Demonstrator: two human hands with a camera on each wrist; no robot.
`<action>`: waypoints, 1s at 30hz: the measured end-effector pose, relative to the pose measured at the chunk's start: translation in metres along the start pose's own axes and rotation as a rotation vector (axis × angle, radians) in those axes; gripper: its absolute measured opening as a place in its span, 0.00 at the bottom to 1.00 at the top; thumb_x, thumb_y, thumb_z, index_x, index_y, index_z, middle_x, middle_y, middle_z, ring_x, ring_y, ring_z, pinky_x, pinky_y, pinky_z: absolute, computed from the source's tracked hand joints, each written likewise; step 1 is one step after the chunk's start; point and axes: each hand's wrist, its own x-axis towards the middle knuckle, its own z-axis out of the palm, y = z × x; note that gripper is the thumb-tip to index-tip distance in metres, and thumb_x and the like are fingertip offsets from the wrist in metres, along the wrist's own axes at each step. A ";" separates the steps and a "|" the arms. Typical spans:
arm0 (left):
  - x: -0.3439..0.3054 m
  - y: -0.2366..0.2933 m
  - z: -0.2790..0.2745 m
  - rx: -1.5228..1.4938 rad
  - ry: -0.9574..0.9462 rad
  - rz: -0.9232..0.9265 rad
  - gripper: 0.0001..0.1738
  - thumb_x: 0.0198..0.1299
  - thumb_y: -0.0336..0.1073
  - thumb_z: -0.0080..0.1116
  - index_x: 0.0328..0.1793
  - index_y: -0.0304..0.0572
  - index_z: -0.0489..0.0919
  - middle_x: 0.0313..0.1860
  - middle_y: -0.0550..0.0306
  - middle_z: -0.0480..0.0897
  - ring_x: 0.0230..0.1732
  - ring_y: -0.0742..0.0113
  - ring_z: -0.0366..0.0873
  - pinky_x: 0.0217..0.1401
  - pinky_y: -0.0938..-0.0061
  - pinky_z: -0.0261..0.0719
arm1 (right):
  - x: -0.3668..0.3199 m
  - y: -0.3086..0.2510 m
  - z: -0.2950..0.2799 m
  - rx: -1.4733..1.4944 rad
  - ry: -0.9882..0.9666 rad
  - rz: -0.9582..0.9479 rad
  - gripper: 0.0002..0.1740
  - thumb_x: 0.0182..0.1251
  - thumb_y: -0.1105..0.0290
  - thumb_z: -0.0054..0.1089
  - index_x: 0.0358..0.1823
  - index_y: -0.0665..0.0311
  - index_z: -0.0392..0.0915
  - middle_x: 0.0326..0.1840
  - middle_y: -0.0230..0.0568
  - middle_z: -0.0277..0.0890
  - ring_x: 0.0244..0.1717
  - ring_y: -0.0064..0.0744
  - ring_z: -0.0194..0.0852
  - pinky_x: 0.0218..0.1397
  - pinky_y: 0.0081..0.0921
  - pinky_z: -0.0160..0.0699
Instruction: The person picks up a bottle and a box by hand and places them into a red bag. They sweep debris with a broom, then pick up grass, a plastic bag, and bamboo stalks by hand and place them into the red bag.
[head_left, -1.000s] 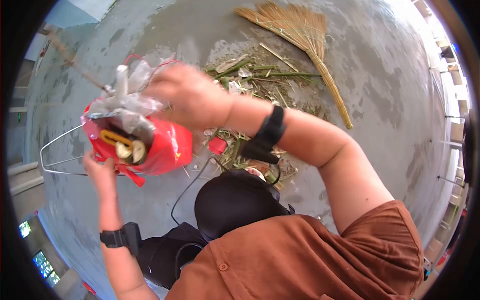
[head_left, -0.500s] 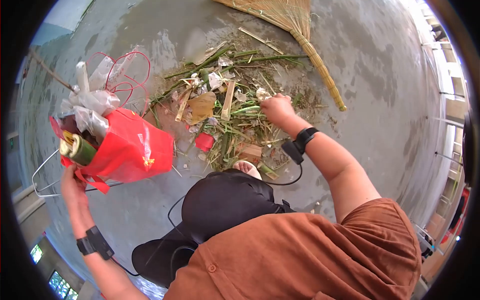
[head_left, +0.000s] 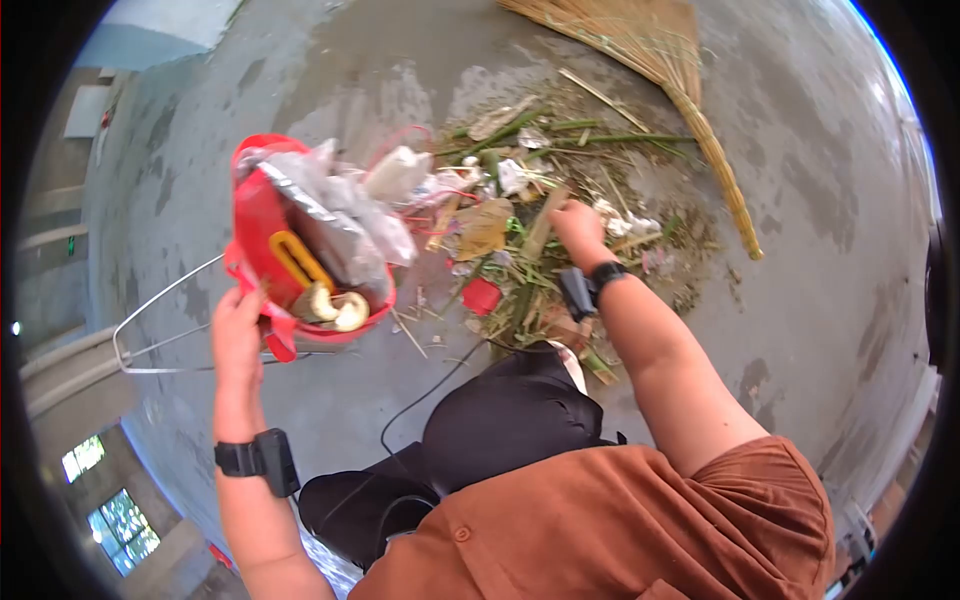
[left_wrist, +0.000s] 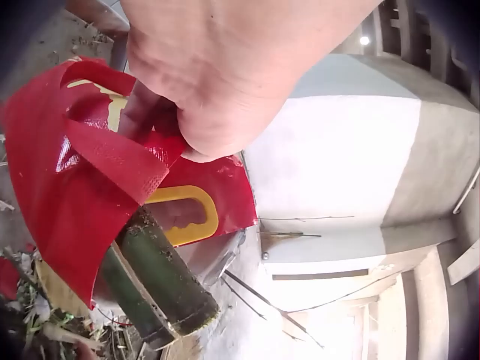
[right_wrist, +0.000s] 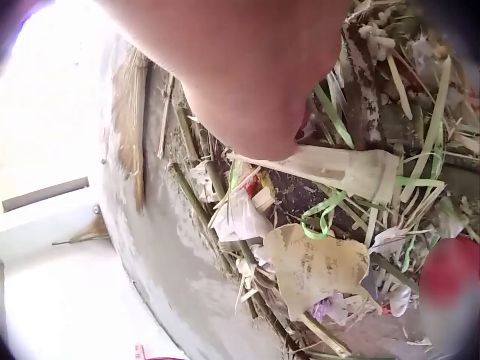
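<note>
My left hand (head_left: 238, 330) grips the edge and strap of a red bag (head_left: 265, 220), whose mouth faces up toward the head camera. Inside the bag are green bamboo pieces (left_wrist: 161, 281) with pale cut ends, grey-white plastic (head_left: 335, 215) and a part with a yellow handle (left_wrist: 187, 217). Over a heap of debris (head_left: 520, 270), my right hand (head_left: 580, 232) pinches a pale bamboo strip (right_wrist: 341, 169); its fingertips are mostly hidden behind the hand in the right wrist view. Beside the strip lie a tan scrap (right_wrist: 319, 262) and green ribbon (right_wrist: 322, 214).
A straw broom (head_left: 690, 90) lies on the concrete floor (head_left: 800, 300) beyond the heap. A metal wire frame (head_left: 165, 300) stands out left of the bag. A red scrap (head_left: 481, 296) lies at the heap's near side, close to my knee (head_left: 510, 410).
My right hand has gone from beside the bag to the heap, then from white scraps onto the bamboo strip. The bag has turned in my left hand, its mouth now facing up.
</note>
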 end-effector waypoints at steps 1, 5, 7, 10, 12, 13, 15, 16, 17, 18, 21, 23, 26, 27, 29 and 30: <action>-0.003 0.003 0.004 0.012 0.008 0.008 0.10 0.69 0.37 0.58 0.47 0.37 0.80 0.34 0.62 0.82 0.30 0.75 0.79 0.33 0.77 0.77 | -0.001 0.006 -0.005 0.087 0.011 -0.008 0.23 0.64 0.51 0.59 0.53 0.58 0.86 0.54 0.51 0.86 0.56 0.57 0.83 0.60 0.44 0.80; -0.005 0.006 0.008 0.049 0.028 0.016 0.09 0.69 0.37 0.57 0.43 0.38 0.80 0.32 0.64 0.80 0.29 0.76 0.77 0.33 0.77 0.76 | -0.005 0.017 -0.034 0.809 0.116 -0.118 0.16 0.65 0.65 0.64 0.48 0.67 0.84 0.42 0.36 0.86 0.44 0.25 0.82 0.46 0.25 0.78; -0.006 0.008 0.009 0.097 0.078 0.029 0.10 0.68 0.36 0.56 0.39 0.35 0.80 0.31 0.64 0.80 0.29 0.76 0.75 0.33 0.76 0.75 | -0.045 -0.017 -0.077 1.038 0.165 -0.315 0.09 0.68 0.71 0.62 0.46 0.64 0.83 0.35 0.25 0.79 0.31 0.15 0.66 0.36 0.19 0.66; -0.004 0.006 0.006 0.267 0.182 0.104 0.13 0.66 0.36 0.57 0.34 0.31 0.79 0.26 0.60 0.79 0.28 0.75 0.74 0.32 0.73 0.74 | -0.110 -0.071 -0.128 1.231 0.058 -0.498 0.08 0.70 0.75 0.61 0.49 0.64 0.82 0.40 0.28 0.81 0.38 0.15 0.72 0.44 0.18 0.71; -0.004 0.009 0.004 0.350 0.223 0.116 0.13 0.66 0.36 0.57 0.34 0.30 0.78 0.25 0.59 0.79 0.28 0.75 0.73 0.32 0.72 0.74 | -0.139 -0.090 -0.143 1.182 -0.028 -0.581 0.09 0.71 0.76 0.61 0.50 0.66 0.82 0.43 0.29 0.81 0.40 0.16 0.74 0.45 0.20 0.74; -0.004 0.008 0.003 0.377 0.229 0.121 0.13 0.66 0.36 0.58 0.33 0.30 0.78 0.25 0.58 0.79 0.27 0.74 0.73 0.31 0.72 0.74 | -0.151 -0.099 -0.145 1.129 -0.113 -0.657 0.09 0.71 0.76 0.61 0.50 0.68 0.81 0.45 0.29 0.82 0.42 0.17 0.77 0.46 0.22 0.77; -0.003 0.007 0.001 0.413 0.229 0.122 0.14 0.65 0.36 0.58 0.33 0.30 0.78 0.24 0.57 0.79 0.26 0.74 0.73 0.31 0.71 0.74 | -0.175 -0.124 -0.143 1.065 -0.232 -0.800 0.10 0.67 0.78 0.64 0.48 0.67 0.81 0.45 0.32 0.83 0.40 0.19 0.79 0.42 0.23 0.78; -0.002 0.004 -0.001 0.357 0.228 0.115 0.14 0.65 0.36 0.58 0.32 0.30 0.78 0.24 0.57 0.79 0.26 0.74 0.73 0.30 0.71 0.75 | -0.183 -0.138 -0.143 0.927 -0.212 -0.899 0.11 0.63 0.77 0.66 0.47 0.65 0.81 0.42 0.34 0.83 0.39 0.22 0.80 0.40 0.24 0.79; -0.002 0.003 -0.001 0.300 0.228 0.109 0.14 0.65 0.36 0.59 0.32 0.30 0.77 0.25 0.57 0.80 0.26 0.73 0.74 0.30 0.71 0.75 | -0.190 -0.153 -0.141 0.786 -0.194 -0.994 0.12 0.60 0.77 0.68 0.46 0.63 0.82 0.40 0.35 0.83 0.38 0.26 0.80 0.39 0.25 0.79; -0.004 0.007 0.001 0.306 0.226 0.107 0.14 0.65 0.36 0.59 0.32 0.30 0.77 0.25 0.57 0.80 0.26 0.73 0.74 0.30 0.71 0.75 | -0.196 -0.167 -0.137 0.733 -0.099 -1.131 0.14 0.56 0.78 0.68 0.44 0.61 0.82 0.37 0.36 0.82 0.38 0.31 0.81 0.38 0.28 0.80; -0.009 0.016 0.004 0.390 0.275 0.081 0.15 0.65 0.37 0.60 0.31 0.30 0.76 0.25 0.57 0.80 0.26 0.73 0.75 0.30 0.71 0.75 | -0.192 -0.207 -0.101 0.659 0.152 -1.647 0.11 0.50 0.78 0.68 0.36 0.60 0.80 0.34 0.35 0.79 0.36 0.41 0.78 0.40 0.32 0.77; -0.011 0.017 0.004 0.333 0.258 0.047 0.16 0.65 0.38 0.61 0.31 0.30 0.76 0.25 0.57 0.81 0.27 0.73 0.77 0.30 0.70 0.76 | -0.193 -0.222 -0.087 0.520 0.191 -1.769 0.12 0.46 0.74 0.70 0.34 0.59 0.77 0.32 0.33 0.78 0.35 0.40 0.77 0.39 0.34 0.76; -0.006 0.002 -0.009 0.353 0.261 0.096 0.17 0.64 0.38 0.61 0.30 0.30 0.76 0.25 0.57 0.80 0.26 0.73 0.76 0.30 0.70 0.76 | -0.199 -0.241 -0.079 0.346 0.216 -1.921 0.16 0.41 0.67 0.72 0.29 0.57 0.73 0.29 0.30 0.76 0.35 0.38 0.74 0.39 0.35 0.75; -0.006 -0.001 -0.012 0.350 0.263 0.094 0.17 0.64 0.38 0.61 0.30 0.30 0.76 0.25 0.57 0.80 0.26 0.73 0.76 0.30 0.70 0.76 | -0.202 -0.244 -0.078 0.319 0.200 -1.947 0.17 0.39 0.64 0.72 0.27 0.56 0.70 0.28 0.30 0.76 0.35 0.37 0.73 0.39 0.35 0.74; -0.006 -0.001 -0.016 0.329 0.262 0.079 0.16 0.64 0.37 0.60 0.30 0.30 0.75 0.25 0.57 0.80 0.26 0.72 0.76 0.29 0.70 0.76 | -0.202 -0.248 -0.072 0.390 0.225 -1.945 0.16 0.40 0.66 0.71 0.27 0.56 0.70 0.28 0.29 0.75 0.35 0.38 0.74 0.39 0.36 0.75; -0.005 -0.002 -0.017 0.327 0.266 0.078 0.16 0.64 0.37 0.60 0.30 0.30 0.75 0.25 0.57 0.80 0.26 0.72 0.76 0.29 0.70 0.76 | -0.202 -0.250 -0.068 0.439 0.232 -1.926 0.16 0.40 0.66 0.71 0.26 0.56 0.70 0.28 0.29 0.75 0.35 0.38 0.74 0.40 0.36 0.75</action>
